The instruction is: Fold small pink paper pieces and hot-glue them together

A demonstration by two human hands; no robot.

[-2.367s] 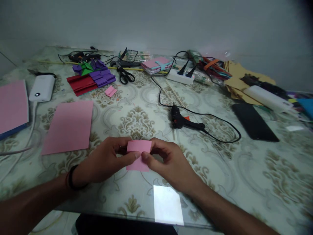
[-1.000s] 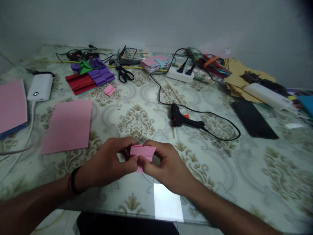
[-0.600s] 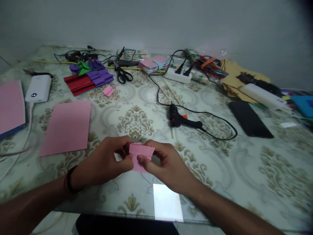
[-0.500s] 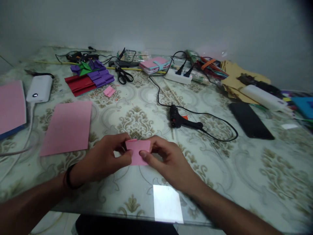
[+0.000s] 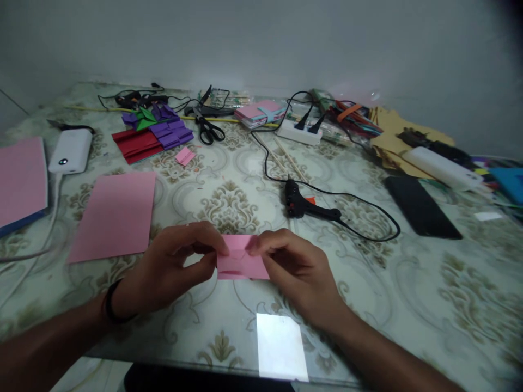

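Observation:
A small pink piece of paper (image 5: 241, 264) with creases across it is held between my two hands, just above the patterned table. My left hand (image 5: 175, 267) pinches its left edge, index finger over the front and thumb at the side. At the opposite edge, my right hand (image 5: 300, 272) grips the paper between thumb and fingers. To the left of my left hand lies a larger pink sheet (image 5: 116, 215), flat on the table. Beyond my right hand rests a black glue gun (image 5: 308, 207) with its cord looping right.
Scissors (image 5: 209, 130), folded purple paper (image 5: 174, 133) and red paper (image 5: 137, 144) lie toward the back. A white power strip (image 5: 300, 133) holds two plugs. A black phone (image 5: 423, 207) lies at right, a white power bank (image 5: 71, 151) with a cable at left.
The pink paper has been turned and opened out wider, its creased face now showing. My fingers have shifted to its side edges, and my right hand has moved slightly right.

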